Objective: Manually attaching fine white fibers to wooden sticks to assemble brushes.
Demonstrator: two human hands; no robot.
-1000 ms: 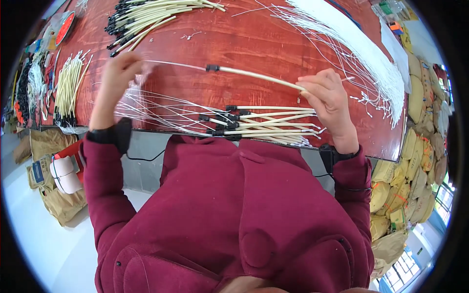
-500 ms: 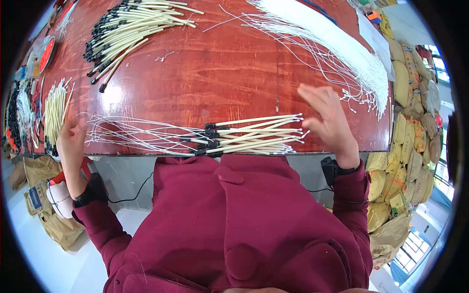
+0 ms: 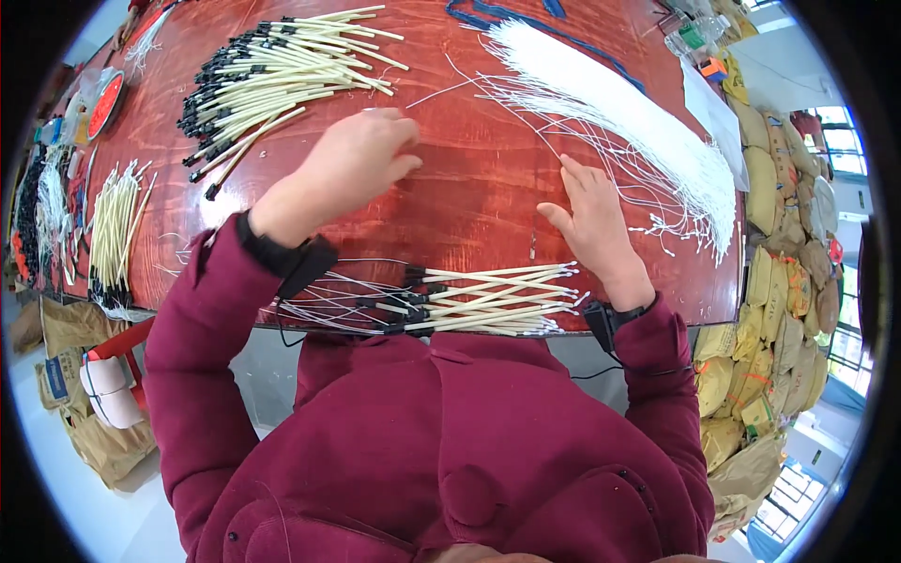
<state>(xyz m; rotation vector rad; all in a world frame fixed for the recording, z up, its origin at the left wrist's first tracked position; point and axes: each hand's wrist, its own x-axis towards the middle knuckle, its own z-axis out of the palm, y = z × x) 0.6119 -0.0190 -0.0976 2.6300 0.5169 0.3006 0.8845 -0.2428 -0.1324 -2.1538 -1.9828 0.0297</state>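
Note:
My left hand (image 3: 361, 155) hovers over the middle of the red-brown table (image 3: 450, 211), thumb and fingers apart, with nothing visible between them. Just right of the pile of pale yellow tubes with black end pieces (image 3: 282, 70), it points rightward. My right hand (image 3: 593, 220) is open, its fingertips by the loose strands of a thick bundle of white cords (image 3: 610, 89); whether it touches a strand I cannot tell. Along the near edge lie several tubes threaded with white cords (image 3: 507, 298), white tips at the right. My left sleeve partly hides their trailing cords.
Another group of yellow tubes (image 3: 117, 220) lies at the left, near a red dish (image 3: 106, 105). A blue strap (image 3: 601, 52), a white sheet (image 3: 715, 122) and a plastic bottle (image 3: 696, 36) are at the far right. Stacked sacks (image 3: 770, 310) stand beyond the right edge.
My left hand has swung from the table's near left up to the middle, beside the tube pile. My right hand has shifted slightly left toward the loose cord strands.

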